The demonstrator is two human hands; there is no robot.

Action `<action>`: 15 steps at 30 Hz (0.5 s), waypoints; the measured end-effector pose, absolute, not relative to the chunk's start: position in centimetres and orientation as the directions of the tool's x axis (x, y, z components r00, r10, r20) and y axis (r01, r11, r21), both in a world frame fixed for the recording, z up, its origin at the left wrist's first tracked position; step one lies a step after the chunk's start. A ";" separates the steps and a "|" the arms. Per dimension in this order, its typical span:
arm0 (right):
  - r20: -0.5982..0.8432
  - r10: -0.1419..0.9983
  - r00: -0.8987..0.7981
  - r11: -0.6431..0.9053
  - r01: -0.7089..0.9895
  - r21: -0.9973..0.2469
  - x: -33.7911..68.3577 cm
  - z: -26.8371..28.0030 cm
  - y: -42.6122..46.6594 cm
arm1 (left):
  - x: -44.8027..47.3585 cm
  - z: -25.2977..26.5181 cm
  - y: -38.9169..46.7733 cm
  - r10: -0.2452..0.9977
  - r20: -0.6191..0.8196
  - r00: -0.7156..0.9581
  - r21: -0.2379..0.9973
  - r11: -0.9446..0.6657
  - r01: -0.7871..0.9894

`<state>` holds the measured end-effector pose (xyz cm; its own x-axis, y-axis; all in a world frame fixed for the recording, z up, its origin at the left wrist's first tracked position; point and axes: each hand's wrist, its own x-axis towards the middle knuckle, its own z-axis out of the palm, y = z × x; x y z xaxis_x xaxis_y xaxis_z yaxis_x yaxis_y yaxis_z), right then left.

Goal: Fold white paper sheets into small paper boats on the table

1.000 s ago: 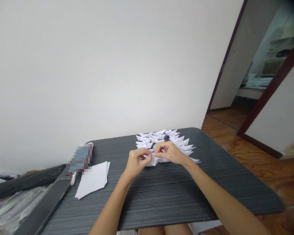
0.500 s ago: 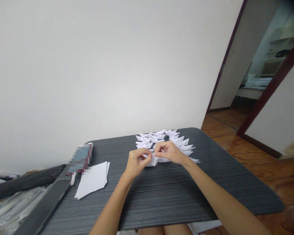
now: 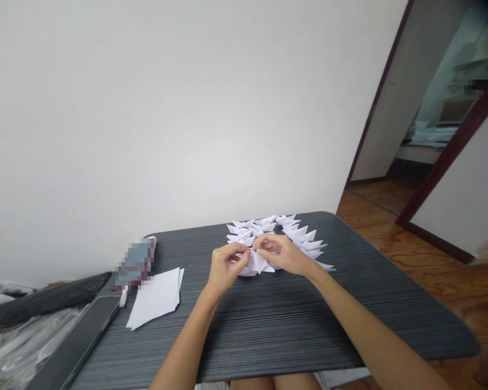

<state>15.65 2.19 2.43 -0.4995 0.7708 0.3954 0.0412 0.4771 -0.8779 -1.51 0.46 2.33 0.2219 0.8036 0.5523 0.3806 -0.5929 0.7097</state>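
Between my two hands is a folded white paper [image 3: 259,262], creased and partly spread, held just above the dark table. My left hand [image 3: 226,264] pinches its left edge between thumb and fingertips. On the other side, my right hand [image 3: 282,253] pinches its upper right part. Behind and around them stand rows of white folded paper boats [image 3: 264,221], several with pointed ends. My hands hide some of the nearer boats.
A small stack of white paper sheets [image 3: 156,298] lies on the left of the dark table [image 3: 276,325]. A blurred blue and red item [image 3: 134,265] is behind it. Plastic-wrapped things [image 3: 24,336] lie beyond the table's left edge. A white wall [image 3: 211,108] rises behind.
The folded paper between my fingers has spread wider and tilted, with its creases fanning toward me. Both hands keep their pinch; the whole view has shifted slightly.
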 end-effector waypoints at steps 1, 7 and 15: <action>0.397 0.772 -0.496 0.483 0.054 -0.874 15.6 2.3 2.2 | -1.5 2.3 0.4 0.804 0.551 0.222 0.710 -0.592 0.382; 0.507 0.700 -0.504 0.649 0.151 -0.746 15.7 2.4 2.2 | -1.4 2.3 0.4 0.812 0.536 0.228 0.725 -0.582 0.367; 0.354 0.659 -0.663 0.610 0.196 -0.768 16.7 3.8 1.4 | -1.6 2.1 0.6 0.835 0.517 0.188 0.751 -0.548 0.368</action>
<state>16.66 1.35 3.80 -0.6631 0.6593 0.3545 0.1956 0.6097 -0.7682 -1.61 0.63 2.14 0.1880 0.8351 0.5170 0.3679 -0.5479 0.7512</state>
